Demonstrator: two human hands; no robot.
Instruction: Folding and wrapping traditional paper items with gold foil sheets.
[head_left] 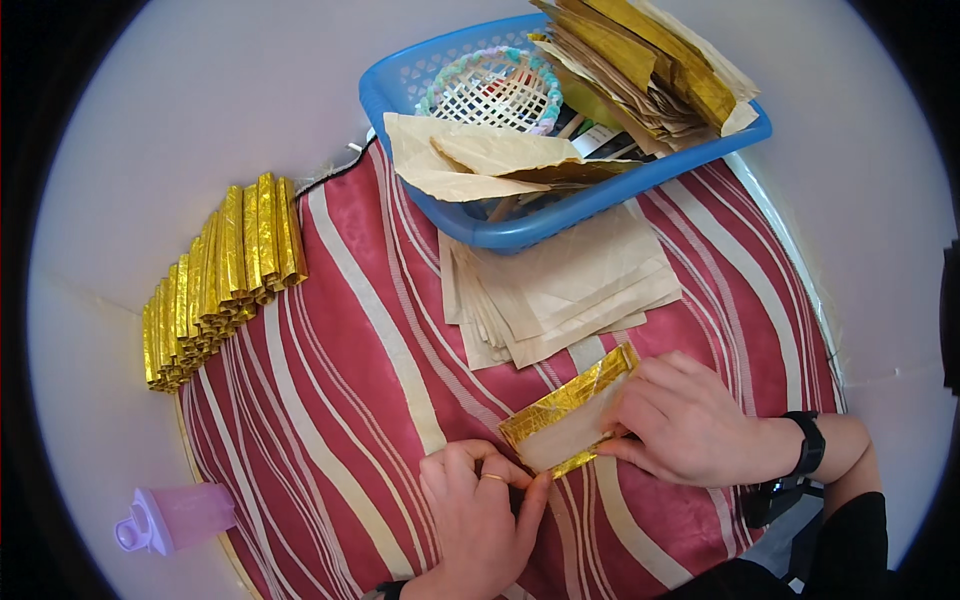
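A sheet of gold foil paper (562, 405) lies on the striped cloth, its two long edges turned in so a pale strip shows between gold borders. My left hand (480, 515) pinches the near left corner of it between thumb and fingers. Over its right end is my right hand (685, 420), with the thumb at the near folded edge and curled fingers gripping the far side. Just beyond the sheet rests a loose stack of beige paper sheets (565, 285). Folded gold paper tubes (230, 265) are piled in rows at the far left.
A blue plastic basket (500, 235) stands at the back, holding a small woven basket (490, 90) and bundles of gold and beige paper (650, 75). At the near left is a purple lidded container (185, 517). Red-and-white striped cloth (350, 420) covers the work surface.
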